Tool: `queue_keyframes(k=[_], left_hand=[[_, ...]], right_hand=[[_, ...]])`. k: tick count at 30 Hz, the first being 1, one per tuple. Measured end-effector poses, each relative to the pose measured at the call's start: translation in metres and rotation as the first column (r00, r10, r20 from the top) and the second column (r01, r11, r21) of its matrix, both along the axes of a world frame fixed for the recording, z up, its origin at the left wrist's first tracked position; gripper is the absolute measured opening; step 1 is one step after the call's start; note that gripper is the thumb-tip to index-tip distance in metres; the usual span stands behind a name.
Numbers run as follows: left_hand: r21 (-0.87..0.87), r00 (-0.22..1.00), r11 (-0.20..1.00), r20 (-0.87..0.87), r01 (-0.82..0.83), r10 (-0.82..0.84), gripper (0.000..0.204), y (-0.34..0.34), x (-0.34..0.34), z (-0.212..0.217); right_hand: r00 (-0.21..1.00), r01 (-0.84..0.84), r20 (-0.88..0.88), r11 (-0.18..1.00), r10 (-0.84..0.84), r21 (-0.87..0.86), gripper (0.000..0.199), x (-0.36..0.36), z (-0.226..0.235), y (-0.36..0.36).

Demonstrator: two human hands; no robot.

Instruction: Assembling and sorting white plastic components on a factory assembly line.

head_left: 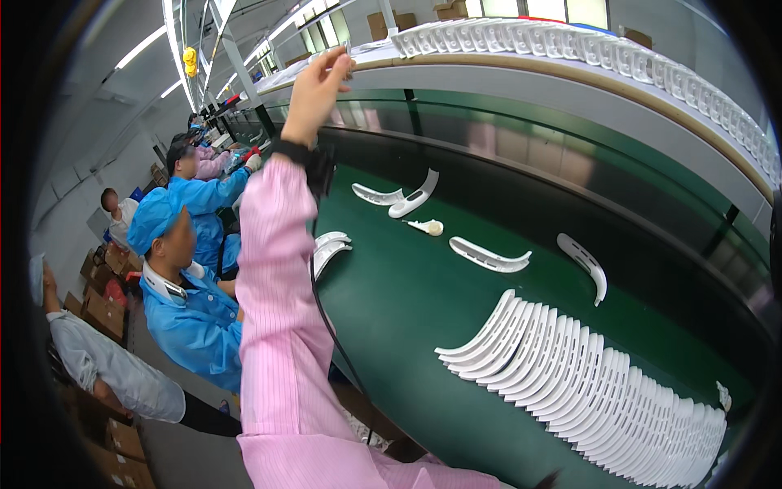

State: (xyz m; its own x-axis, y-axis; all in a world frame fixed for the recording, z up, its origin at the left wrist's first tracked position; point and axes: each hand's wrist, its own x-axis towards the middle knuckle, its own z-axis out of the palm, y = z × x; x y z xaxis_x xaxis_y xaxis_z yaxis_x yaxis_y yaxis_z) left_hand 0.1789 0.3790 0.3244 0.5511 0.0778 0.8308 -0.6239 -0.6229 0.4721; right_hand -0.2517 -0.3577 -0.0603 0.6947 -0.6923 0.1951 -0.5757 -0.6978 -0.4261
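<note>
My left hand (319, 91) is raised high at the end of a pink striped sleeve, beside the near end of the upper shelf. Its fingers are bent and drawn together with the thumb. Whatever may be between the fingertips is too small to make out. A black band circles the wrist. To the right of the hand, a long row of clear plastic parts (521, 39) lines the shelf. My right hand is outside the picture. Below, on the green belt (391, 301), a tight row of curved white slotted plastic shells (570, 375) runs toward the lower right.
Loose white shells (489, 254) and a small white part with a cream round end (428, 227) lie along the belt. A black cord (334, 334) hangs by my arm. Left of me, a co-worker in blue (191, 301) sits at the line. Cardboard boxes (106, 310) stand behind.
</note>
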Motion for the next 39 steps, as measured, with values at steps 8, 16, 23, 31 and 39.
queue_keyframes(k=[8, 16, 23, 31, 39], left_hand=[[0.396, 0.784, 0.700, 0.092, -0.594, 0.614, 0.064, 0.054, 0.122, 0.044], [-0.220, 0.755, 0.906, 0.500, -0.363, 0.424, 0.038, 0.023, 0.122, -0.020], [0.539, 0.999, 0.841, -0.029, 0.042, -0.031, 0.037, -0.118, 0.061, -0.244], [0.730, 0.756, 0.487, -0.625, 0.479, 0.194, 0.022, -0.136, 0.087, -0.309], [0.126, 0.853, 0.971, -0.510, 0.205, -0.113, 0.016, -0.145, 0.025, -0.252]], right_hand=[[0.998, 0.048, 0.040, 0.999, -0.049, 0.006, 0.015, 0.003, 0.006, 0.019], [0.953, -0.012, 0.300, 0.992, 0.049, -0.123, 0.016, 0.015, 0.002, 0.023], [0.860, -0.321, 0.330, 0.915, 0.389, -0.243, 0.021, 0.042, 0.068, -0.020], [0.488, -0.853, -0.117, 0.501, 0.865, 0.146, 0.033, 0.344, 0.179, 0.116], [0.598, -0.744, -0.443, 0.668, 0.668, 0.002, 0.067, 0.483, 0.069, 0.141]])
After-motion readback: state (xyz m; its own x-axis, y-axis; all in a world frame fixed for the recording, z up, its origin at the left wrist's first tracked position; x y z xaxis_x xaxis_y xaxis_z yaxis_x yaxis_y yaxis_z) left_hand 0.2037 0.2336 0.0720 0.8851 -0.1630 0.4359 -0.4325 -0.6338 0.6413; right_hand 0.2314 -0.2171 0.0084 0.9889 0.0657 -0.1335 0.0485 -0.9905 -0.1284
